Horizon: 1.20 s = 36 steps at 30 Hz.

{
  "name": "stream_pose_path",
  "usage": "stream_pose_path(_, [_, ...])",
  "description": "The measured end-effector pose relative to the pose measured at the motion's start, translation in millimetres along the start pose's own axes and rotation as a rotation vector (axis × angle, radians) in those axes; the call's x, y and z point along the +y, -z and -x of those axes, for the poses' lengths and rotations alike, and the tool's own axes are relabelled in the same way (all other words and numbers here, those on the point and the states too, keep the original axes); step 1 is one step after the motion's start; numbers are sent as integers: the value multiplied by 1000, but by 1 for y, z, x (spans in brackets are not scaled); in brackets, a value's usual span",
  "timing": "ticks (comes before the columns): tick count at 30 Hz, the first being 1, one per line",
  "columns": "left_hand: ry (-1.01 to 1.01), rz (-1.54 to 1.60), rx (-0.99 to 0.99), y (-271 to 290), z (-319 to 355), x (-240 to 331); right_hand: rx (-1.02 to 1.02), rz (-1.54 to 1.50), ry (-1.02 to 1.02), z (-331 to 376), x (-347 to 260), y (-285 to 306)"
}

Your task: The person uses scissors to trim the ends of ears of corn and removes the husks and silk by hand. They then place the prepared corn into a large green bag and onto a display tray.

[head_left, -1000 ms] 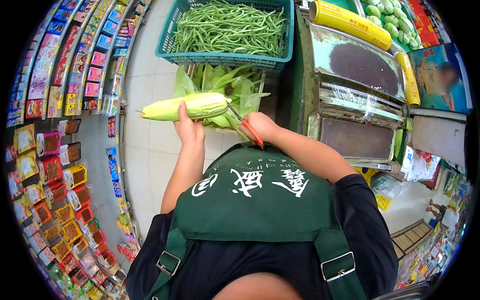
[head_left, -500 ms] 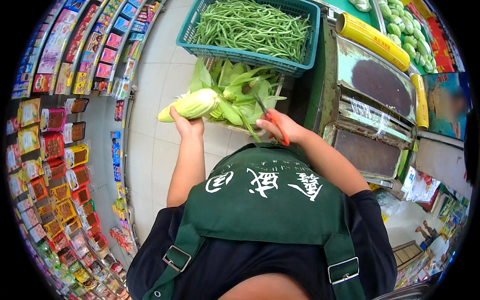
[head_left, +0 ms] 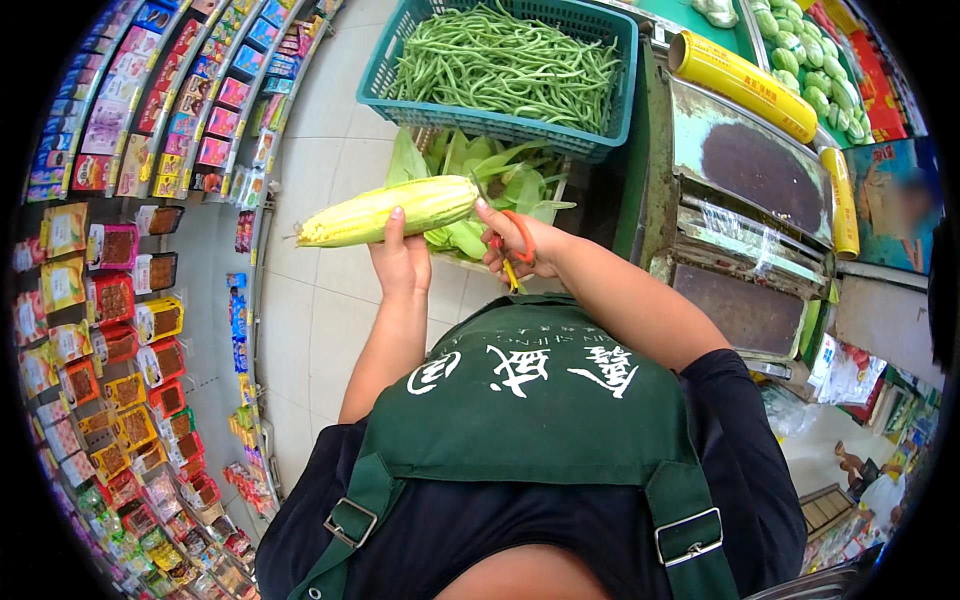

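An ear of corn lies across my left hand, which is closed around its underside; yellow kernels show along much of it, with pale green husk toward its right end. My right hand is closed on a pair of scissors with orange-red handles, the loop hooked over the fingers. Thumb and forefinger of that hand reach the corn's right end; whether they pinch its husk I cannot tell. Beneath the corn, loose green husks fill a low container, its rim partly hidden by my hands.
Beyond the husks stands a teal plastic basket heaped with green beans. To the right is a worn metal wrapping machine with yellow film rolls. Shelves of packaged snacks line the left side.
The corn has turned and now shows yellow kernels where husk was. My right hand has moved left to its end, and the scissors now point down instead of away from me.
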<state>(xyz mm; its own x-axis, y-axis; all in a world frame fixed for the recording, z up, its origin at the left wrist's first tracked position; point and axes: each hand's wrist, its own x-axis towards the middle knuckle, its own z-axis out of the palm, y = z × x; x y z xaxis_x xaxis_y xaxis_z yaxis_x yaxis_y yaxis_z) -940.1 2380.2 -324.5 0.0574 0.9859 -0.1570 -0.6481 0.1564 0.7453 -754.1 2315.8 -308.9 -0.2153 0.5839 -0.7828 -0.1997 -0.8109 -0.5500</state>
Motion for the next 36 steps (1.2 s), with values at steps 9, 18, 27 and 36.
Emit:
stream_pose_path(9, [-106, -159, -81, -5, -1, 12, -173, -185, -55, 8, 8, 11])
stream_pose_path(18, [45, -172, -222, -8, 10, 2, -72, -201, -27, -9, 16, 13])
stream_pose_path(27, [121, -78, -72, 8, 12, -16, 41, 254, 114, 1, 38, 26])
stream_pose_path(36, [329, 81, 247, 22, -9, -25, 75, 726, 327, 15, 46, 40])
